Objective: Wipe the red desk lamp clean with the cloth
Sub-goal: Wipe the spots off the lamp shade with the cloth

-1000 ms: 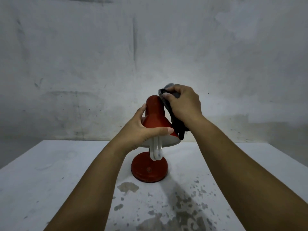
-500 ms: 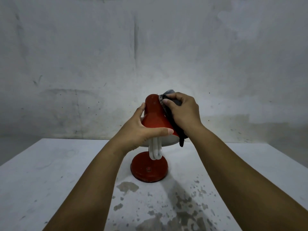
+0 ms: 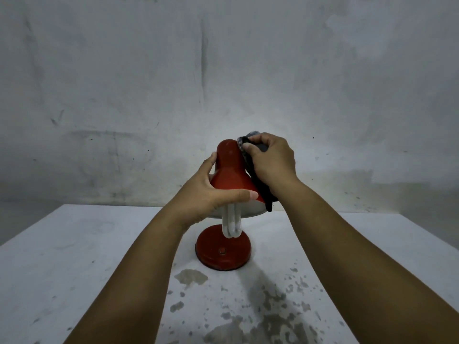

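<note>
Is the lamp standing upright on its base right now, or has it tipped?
Upright. The lamp's round base sits flat on the table, while the left hand steadies the shade.

The red desk lamp (image 3: 229, 175) is being stood upright on its round red base (image 3: 222, 250), the bell-shaped shade being tipped open toward 6 o'clock and a white looped bulb (image 3: 231, 225) being shown beneath it. A dark cloth (image 3: 258, 181) is being pressed against the shade's 3 o'clock side, one end being left hanging past the rim.
</note>
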